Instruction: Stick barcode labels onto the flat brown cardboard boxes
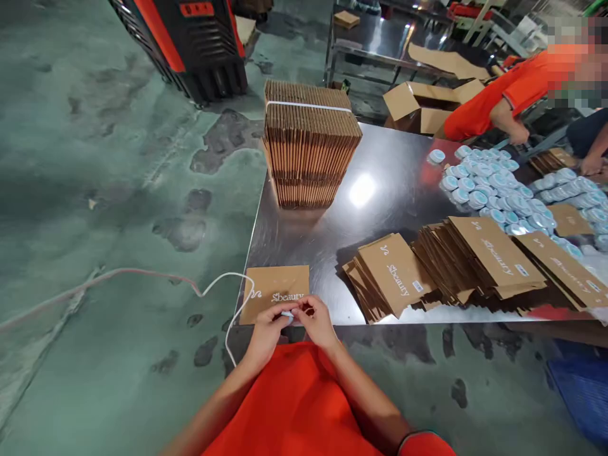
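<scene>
Pale bluish-white, the small item (287, 315) is above the worktop's near edge, close to the near left corner. The left hand (266, 334) pinches it between thumb and fingers; the right hand (317, 322) has its fingertips closed on the same item from the other side. What exactly it is cannot be told at this size.

Just beyond the hands, partly hidden by them, a flat brown box (273, 278) printed with "beauty" lies in the near left corner. A white cord (223, 275) comes in from the left, bends over that box's left side and drops past the near edge.

The worktop (327, 244) is shiny metal, with a bright lamp reflection toward its far side. By its left edge, toward the far left corner, stands a bundle of brown cardboard (311, 145), bound with a white strap (308, 105). Along the near edge, right of the hands, printed brown boxes (392, 272) lie in leaning stacks. Behind them, toward the far right, many pale blue tubs (489, 183) crowd together.

Past the far edge are an open carton (432, 104), a co-worker in an orange top (503, 92) and a second metal table (370, 47). A black and orange machine (190, 47) stands on the stained, greenish floor (118, 190) at the far left; a blue crate (582, 386) shows at lower right.
</scene>
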`<act>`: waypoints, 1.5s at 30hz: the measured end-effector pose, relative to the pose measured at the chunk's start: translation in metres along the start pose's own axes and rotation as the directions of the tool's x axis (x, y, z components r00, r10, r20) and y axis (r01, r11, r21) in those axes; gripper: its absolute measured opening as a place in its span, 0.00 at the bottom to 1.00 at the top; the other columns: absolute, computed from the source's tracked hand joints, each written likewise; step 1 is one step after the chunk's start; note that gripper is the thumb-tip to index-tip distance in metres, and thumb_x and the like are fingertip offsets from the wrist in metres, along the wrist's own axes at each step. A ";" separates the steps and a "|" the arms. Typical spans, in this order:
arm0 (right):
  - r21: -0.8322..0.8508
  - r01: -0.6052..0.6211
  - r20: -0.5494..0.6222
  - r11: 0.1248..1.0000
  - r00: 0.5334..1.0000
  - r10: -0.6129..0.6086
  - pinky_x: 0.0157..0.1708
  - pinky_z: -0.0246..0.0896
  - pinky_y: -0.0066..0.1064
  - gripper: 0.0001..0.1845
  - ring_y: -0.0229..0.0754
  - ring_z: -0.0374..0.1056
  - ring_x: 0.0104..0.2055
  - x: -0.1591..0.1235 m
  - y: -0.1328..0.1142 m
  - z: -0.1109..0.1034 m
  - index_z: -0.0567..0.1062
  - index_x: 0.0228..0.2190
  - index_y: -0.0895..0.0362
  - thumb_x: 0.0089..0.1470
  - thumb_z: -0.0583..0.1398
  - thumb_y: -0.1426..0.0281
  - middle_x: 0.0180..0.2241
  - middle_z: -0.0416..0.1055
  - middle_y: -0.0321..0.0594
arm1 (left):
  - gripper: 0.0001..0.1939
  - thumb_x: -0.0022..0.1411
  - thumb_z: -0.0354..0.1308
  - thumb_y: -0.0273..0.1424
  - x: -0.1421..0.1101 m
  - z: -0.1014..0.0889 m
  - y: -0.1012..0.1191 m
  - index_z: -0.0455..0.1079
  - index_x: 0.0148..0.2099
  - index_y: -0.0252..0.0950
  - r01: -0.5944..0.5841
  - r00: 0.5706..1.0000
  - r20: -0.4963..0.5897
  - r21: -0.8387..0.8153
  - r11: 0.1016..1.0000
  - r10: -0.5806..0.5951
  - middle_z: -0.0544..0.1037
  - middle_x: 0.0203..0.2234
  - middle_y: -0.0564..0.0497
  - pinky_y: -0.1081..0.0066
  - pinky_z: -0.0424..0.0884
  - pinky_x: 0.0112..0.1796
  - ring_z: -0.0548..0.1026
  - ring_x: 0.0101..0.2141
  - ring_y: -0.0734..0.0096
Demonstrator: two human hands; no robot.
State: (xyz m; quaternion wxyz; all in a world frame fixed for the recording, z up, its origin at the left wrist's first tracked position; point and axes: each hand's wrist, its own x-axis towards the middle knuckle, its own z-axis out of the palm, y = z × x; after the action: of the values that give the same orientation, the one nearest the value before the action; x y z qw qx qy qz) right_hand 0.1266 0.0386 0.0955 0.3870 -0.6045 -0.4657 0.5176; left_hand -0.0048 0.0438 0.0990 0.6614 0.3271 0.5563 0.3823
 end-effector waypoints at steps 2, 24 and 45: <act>-0.001 0.001 0.003 1.000 1.000 -0.001 0.31 0.61 0.28 0.08 0.38 0.64 0.31 0.003 0.000 -0.002 0.73 0.28 0.56 0.48 0.61 0.64 0.29 0.68 0.36 | 0.15 0.43 0.58 0.29 -0.004 0.002 0.005 0.78 0.36 0.35 0.046 0.999 0.011 -0.082 0.996 -0.045 0.82 0.37 0.45 0.61 0.69 0.45 0.76 0.42 0.57; -0.062 -0.081 -0.132 0.995 0.989 0.072 0.32 0.61 0.27 0.08 0.37 0.65 0.30 0.028 0.023 -0.001 0.72 0.27 0.57 0.52 0.57 0.65 0.27 0.70 0.35 | 0.18 0.48 0.59 0.43 0.012 -0.011 -0.027 0.60 0.18 0.38 -0.052 0.994 -0.073 0.359 0.932 0.083 0.61 0.13 0.59 0.73 0.57 0.24 0.61 0.19 0.74; -0.653 -0.275 -0.242 0.706 0.959 0.149 0.37 0.59 0.30 0.09 0.42 0.67 0.37 0.109 0.069 0.017 0.77 0.28 0.59 0.54 0.56 0.74 0.34 0.71 0.45 | 0.11 0.45 0.58 0.39 0.062 -0.046 -0.089 0.72 0.27 0.35 0.037 0.991 -0.134 0.321 0.946 0.007 0.79 0.26 0.48 0.67 0.68 0.33 0.74 0.29 0.64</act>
State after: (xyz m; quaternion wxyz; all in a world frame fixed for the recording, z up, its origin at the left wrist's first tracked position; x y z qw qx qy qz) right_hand 0.1248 0.1246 -0.0020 0.1148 -0.7955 -0.5148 0.2984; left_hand -0.0326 0.0542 -0.0147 0.5632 0.4001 0.6569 0.3021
